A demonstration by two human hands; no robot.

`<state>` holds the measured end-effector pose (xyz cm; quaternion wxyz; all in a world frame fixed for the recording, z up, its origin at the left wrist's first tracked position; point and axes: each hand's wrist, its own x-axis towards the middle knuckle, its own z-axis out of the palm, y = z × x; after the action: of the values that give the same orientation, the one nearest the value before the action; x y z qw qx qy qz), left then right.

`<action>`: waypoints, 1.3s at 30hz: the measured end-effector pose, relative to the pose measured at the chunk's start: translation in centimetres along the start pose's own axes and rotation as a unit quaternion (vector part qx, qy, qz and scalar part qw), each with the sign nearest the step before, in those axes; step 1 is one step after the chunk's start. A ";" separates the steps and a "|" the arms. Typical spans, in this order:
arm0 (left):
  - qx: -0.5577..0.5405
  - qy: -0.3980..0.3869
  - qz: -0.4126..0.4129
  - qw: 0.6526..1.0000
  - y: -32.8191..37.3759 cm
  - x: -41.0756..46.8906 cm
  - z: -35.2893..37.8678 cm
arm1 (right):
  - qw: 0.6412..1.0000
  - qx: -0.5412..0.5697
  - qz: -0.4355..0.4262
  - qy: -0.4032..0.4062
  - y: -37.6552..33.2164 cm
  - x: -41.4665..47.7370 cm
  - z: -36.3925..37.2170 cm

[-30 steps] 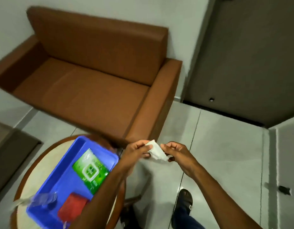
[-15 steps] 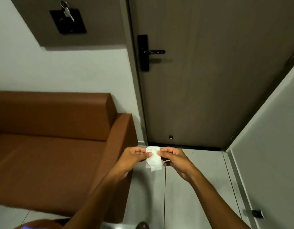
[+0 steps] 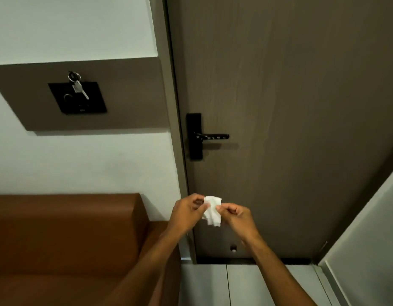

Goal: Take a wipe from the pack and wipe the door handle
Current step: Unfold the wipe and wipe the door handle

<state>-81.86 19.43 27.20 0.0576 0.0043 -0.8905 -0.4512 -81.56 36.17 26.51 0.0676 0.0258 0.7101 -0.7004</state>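
The wipe (image 3: 211, 210) hangs between the left hand (image 3: 186, 214) and the right hand (image 3: 238, 217), each pinching an upper corner with closed fingers, in front of the door (image 3: 290, 107) and well below the black door handle (image 3: 212, 136). It looks light, limp and probably damp, so it will crumple rather than hold a shape. Bunching it into one palm should wrap the lever best.
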 end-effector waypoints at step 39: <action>0.403 0.400 0.366 0.737 1.6 27.8 -12.5 | 0.686 -0.611 -0.347 0.189 -2.9 20.7 8.6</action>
<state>-108.11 8.71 38.52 0.5621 -0.1188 -0.8170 0.0496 -101.92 26.36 26.55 -0.3153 -0.1379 0.9366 -0.0653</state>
